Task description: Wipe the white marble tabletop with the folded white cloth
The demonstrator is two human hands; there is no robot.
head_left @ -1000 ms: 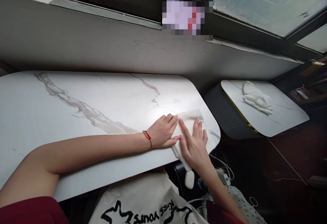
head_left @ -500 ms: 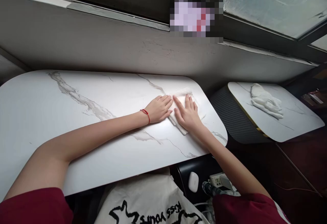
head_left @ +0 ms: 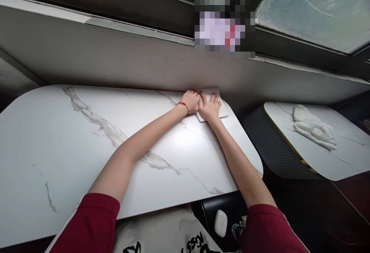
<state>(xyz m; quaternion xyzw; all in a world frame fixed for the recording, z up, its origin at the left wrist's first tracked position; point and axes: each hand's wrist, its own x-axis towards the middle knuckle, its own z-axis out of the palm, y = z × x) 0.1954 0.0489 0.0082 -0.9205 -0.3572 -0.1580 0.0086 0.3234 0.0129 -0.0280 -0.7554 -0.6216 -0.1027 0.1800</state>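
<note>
A folded white cloth (head_left: 224, 110) lies flat on the white marble-patterned table (head_left: 162, 129), close to its far edge. My right hand (head_left: 209, 108) presses on the cloth with its fingers spread apart. At the cloth's left edge is my left hand (head_left: 192, 101), wearing a red string bracelet (head_left: 182, 104). Its fingers are held together and bent down onto the cloth, and the two hands touch or nearly touch. Both palms are hidden from above, and part of the cloth is covered by the hands.
A grey wall (head_left: 138, 62) runs along the table's far side, under windows (head_left: 315, 10). To the right stands a smaller marble-topped table (head_left: 338, 160) with a crumpled white cloth (head_left: 313, 128) on it. A small white case (head_left: 221, 223) sits below the near edge.
Both hands have moved away from me with the cloth, toward the table's wall-side edge. My left fingers have bent more. The view has shifted slightly.
</note>
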